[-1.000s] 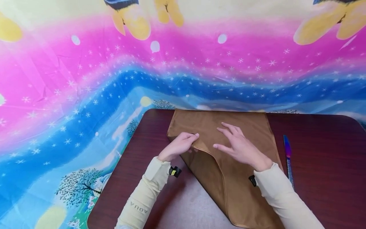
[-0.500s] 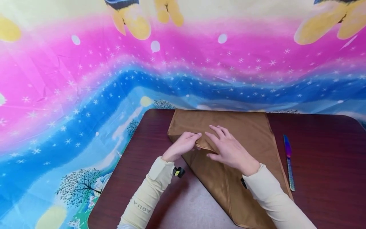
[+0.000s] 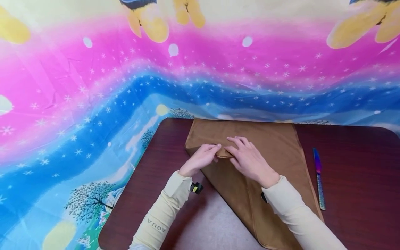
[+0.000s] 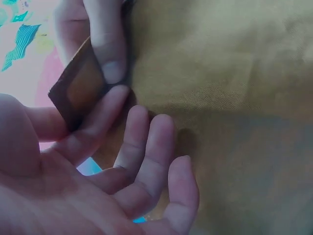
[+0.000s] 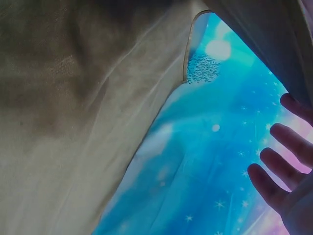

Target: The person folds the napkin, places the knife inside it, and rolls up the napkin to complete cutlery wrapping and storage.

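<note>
A brown cloth napkin [image 3: 265, 208] with a stitched hem lies over the table, its left part folded over so that a slanting edge runs toward the front. In the head view my left hand [image 3: 200, 159] pinches the lifted hem between thumb and fingers. Close on its right, my right hand [image 3: 251, 161] pinches the same raised edge with thumb and index finger, its other fingers stretched out. Seen from the left wrist, the left hand [image 4: 112, 181] has cloth at its fingertips, with a fingertip from above meeting it. Part of the right hand [image 5: 288, 166] shows in the right wrist view.
A table knife [image 3: 318, 177] with an iridescent blade lies to the right of the cloth. The dark red-brown table [image 3: 356, 166] has rounded corners. Behind and left hangs a printed sheet [image 3: 200, 52] in pink and blue.
My right hand has come left and slightly down to the lifted hem and now pinches it. The left hand keeps its hold and has shifted a little right. The loose flap lies flatter.
</note>
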Demonstrator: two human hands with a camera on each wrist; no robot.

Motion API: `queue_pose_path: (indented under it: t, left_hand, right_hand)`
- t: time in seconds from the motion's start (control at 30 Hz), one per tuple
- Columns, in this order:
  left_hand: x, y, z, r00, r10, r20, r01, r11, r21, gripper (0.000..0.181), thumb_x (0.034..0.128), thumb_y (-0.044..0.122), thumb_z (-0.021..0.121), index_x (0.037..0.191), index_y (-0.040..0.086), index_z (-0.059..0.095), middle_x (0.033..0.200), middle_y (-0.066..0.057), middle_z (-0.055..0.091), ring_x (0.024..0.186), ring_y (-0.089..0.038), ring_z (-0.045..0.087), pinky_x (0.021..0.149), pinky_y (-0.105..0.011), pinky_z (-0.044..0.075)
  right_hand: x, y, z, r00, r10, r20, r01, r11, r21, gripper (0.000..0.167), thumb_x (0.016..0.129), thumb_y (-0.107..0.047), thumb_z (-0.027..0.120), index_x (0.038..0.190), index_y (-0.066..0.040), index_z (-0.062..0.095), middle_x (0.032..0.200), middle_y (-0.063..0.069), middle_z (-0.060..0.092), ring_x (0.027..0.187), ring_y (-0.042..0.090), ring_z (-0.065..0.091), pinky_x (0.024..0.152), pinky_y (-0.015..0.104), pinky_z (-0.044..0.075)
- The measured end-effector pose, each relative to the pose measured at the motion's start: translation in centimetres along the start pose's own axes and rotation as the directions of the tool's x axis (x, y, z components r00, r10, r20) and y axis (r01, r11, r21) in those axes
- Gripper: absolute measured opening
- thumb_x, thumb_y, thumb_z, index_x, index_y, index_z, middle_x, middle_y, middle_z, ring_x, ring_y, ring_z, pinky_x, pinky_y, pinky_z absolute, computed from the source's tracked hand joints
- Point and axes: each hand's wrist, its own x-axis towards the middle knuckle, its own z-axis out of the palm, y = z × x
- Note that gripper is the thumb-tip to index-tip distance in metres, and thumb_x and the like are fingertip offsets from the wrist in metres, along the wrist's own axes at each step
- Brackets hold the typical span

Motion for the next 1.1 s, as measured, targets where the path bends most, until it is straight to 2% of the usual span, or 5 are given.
queue_pose_path:
  t: [0.27,0.43,0.63,0.93,1.1]
  left_hand:
    - [-0.5,-1.0,-0.3,1.0,-0.009,0.023,0.011,0.995,-0.098,0.061,0.1044,0.047,0.026,0.113,0.003,0.067,0.121,-0.018,0.064,0.104,-0.033,0.062,0.093,-0.052,0.046]
    - [-0.8,-2.1,0.0,0.996,0.087,0.02,-0.089,0.991,0.098,0.053,0.1048,0.042,0.031,0.109,0.007,0.07,0.111,-0.014,0.069,0.095,-0.03,0.066,0.084,-0.036,0.051]
    - [-1.6,-3.5,0.6,0.98,0.194,0.047,-0.197,0.9,0.388,0.031,0.0993,0.03,0.05,0.098,0.008,0.072,0.084,-0.001,0.066,0.082,-0.012,0.057,0.075,-0.025,0.045]
    - [-2.1,-5.0,1.4,0.964,0.245,0.098,-0.261,0.826,0.499,0.022,0.095,0.024,0.056,0.097,0.01,0.073,0.087,0.0,0.068,0.087,-0.014,0.059,0.079,-0.025,0.046]
    - [-2.3,-5.6,1.7,0.949,0.281,0.14,-0.308,0.748,0.588,0.021,0.0946,0.024,0.058,0.099,0.009,0.072,0.094,-0.003,0.067,0.095,-0.017,0.059,0.086,-0.027,0.046]
  right_hand:
    - [0.6,0.1,0.7,0.999,0.049,-0.014,-0.048,0.996,0.072,0.017,0.091,-0.017,0.065,0.105,-0.012,0.072,0.118,0.01,0.062,0.109,0.029,0.051,0.09,0.048,0.046]
    - [0.7,0.7,0.7,0.996,0.09,-0.005,-0.089,0.991,0.098,0.017,0.09,-0.016,0.065,0.104,-0.011,0.073,0.096,0.004,0.066,0.089,0.025,0.056,0.077,0.042,0.048]
    - [0.8,1.9,0.8,0.987,0.16,0.009,-0.158,0.963,0.217,0.015,0.09,-0.011,0.063,0.103,-0.01,0.072,0.097,0.004,0.072,0.086,0.023,0.063,0.076,0.042,0.052]
    - [0.6,3.6,1.3,0.964,0.265,0.024,-0.26,0.919,0.296,0.012,0.094,-0.016,0.06,0.092,-0.008,0.068,0.083,0.005,0.065,0.073,0.019,0.054,0.07,0.036,0.044]
    - [0.4,4.5,1.2,0.945,0.327,0.01,-0.309,0.883,0.354,0.022,0.094,-0.012,0.059,0.115,-0.007,0.061,0.084,0.008,0.067,0.067,0.017,0.056,0.064,0.033,0.045]
